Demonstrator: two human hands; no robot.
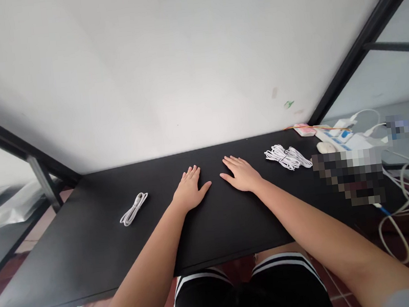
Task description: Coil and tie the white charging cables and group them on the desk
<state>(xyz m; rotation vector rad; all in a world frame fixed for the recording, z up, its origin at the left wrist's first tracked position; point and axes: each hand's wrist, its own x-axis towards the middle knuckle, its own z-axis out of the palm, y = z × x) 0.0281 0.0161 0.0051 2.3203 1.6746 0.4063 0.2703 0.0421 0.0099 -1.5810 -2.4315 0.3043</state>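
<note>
Both of my hands lie flat, palms down, on a black tabletop (213, 231). My left hand (191, 190) has its fingers stretched out and thumb apart, holding nothing. Beside it, my right hand (242, 175) rests the same way, a small gap between the two thumbs. To the left of my left hand lies a single coiled white cable (134, 209). A larger bundle of white cables (286, 157), tied around its middle with a dark tie, sits to the right of my right hand.
At the right end are a white power strip (331, 136) with plugged-in chargers, a white mouse-like object (325, 147) and a pink-and-white box (304, 130). A blurred-out patch hides something there. Loose cables (401, 244) hang off that side. A white wall (181, 77) stands behind.
</note>
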